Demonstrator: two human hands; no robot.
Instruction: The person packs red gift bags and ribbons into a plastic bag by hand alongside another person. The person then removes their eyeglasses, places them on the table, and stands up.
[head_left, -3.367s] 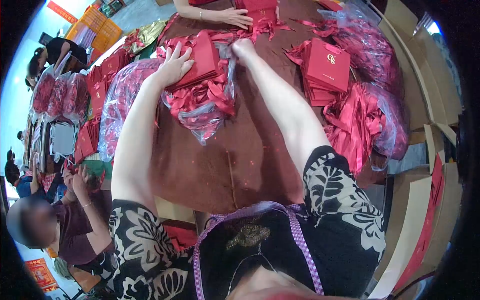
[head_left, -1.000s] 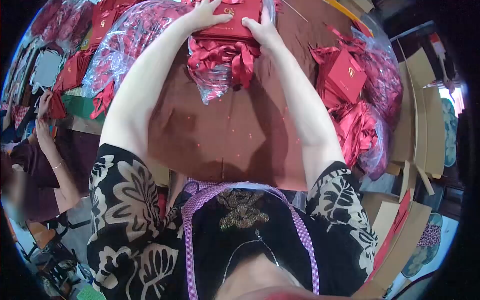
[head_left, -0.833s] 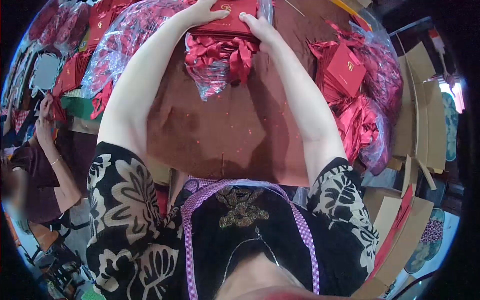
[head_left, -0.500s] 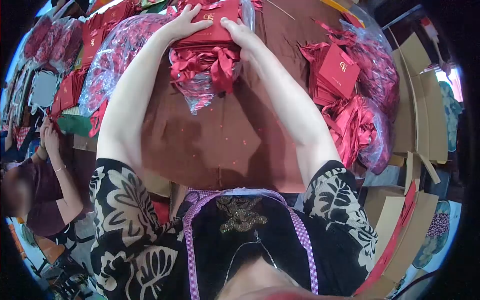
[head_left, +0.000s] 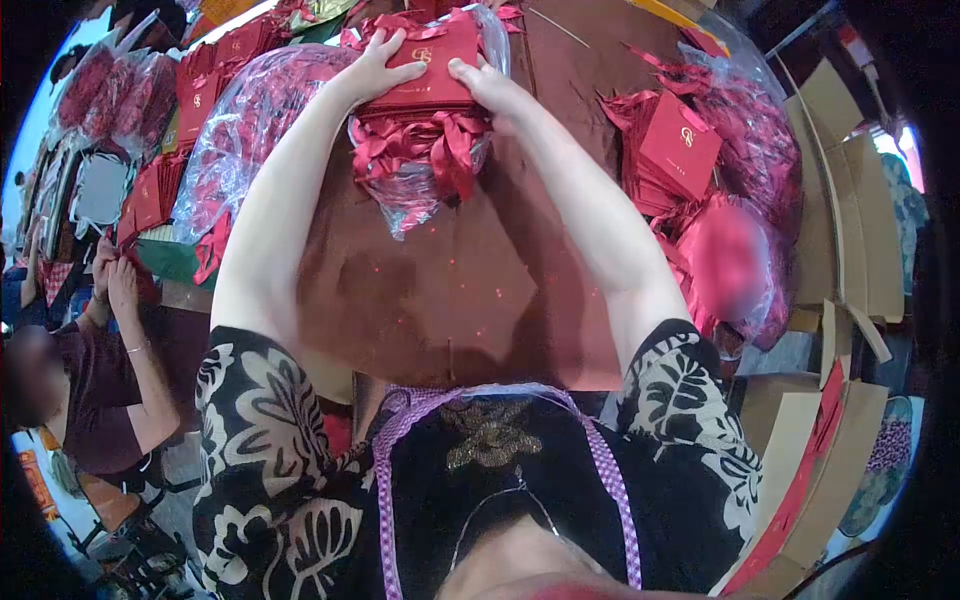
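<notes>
A stack of red bags with gold lettering [head_left: 432,82] lies near the far side of the brown-covered table. My left hand [head_left: 375,72] rests on its left side, fingers spread, thumb on the top bag. At the right edge, my right hand [head_left: 487,88] grips the stack, its thumb on top and its other fingers largely hidden. Red ribbons [head_left: 425,150] hang from the near side of the stack, over clear plastic [head_left: 402,208].
Another stack of red bags [head_left: 680,145] stands at the right, beside plastic-wrapped red bundles [head_left: 750,150]. A large plastic-wrapped bundle [head_left: 250,125] lies at left. Open cardboard boxes [head_left: 850,220] line the right side. A person [head_left: 105,390] sits at left, hands raised.
Earlier my hands were apart, the left on the stack and the right beyond it; now both hold its sides. The other person's hands at the far edge are out of view. The camera view has shifted.
</notes>
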